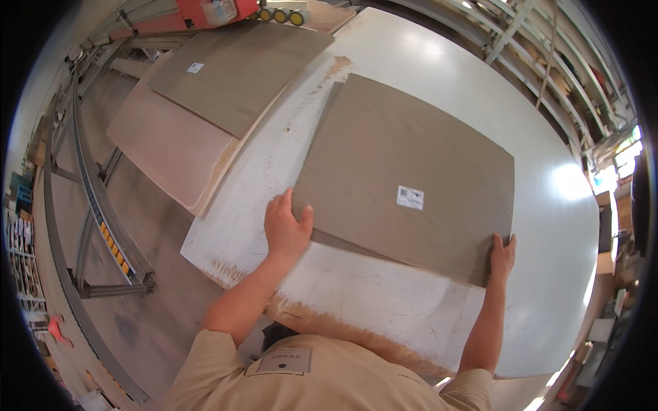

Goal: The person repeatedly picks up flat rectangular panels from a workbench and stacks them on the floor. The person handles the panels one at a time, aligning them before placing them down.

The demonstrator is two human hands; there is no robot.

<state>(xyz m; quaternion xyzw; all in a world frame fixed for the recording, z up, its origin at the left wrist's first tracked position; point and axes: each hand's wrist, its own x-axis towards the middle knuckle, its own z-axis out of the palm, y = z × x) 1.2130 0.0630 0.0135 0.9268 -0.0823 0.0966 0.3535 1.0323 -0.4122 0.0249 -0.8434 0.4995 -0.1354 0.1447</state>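
A large grey-brown panel with a white label lies on the white table in front of me. Beneath it, slightly offset, the edge of a second brown panel shows along the near and left sides. My left hand grips the upper panel's near left corner, thumb on top and fingers along the left edge. At the near right corner, my right hand holds the same panel by its edge. The undersides of both grips are hidden.
The white table has worn, chipped edges. To the left, another labelled brown panel rests on a pinkish board. A metal roller frame stands at far left, a red machine part at the back, and racks at back right.
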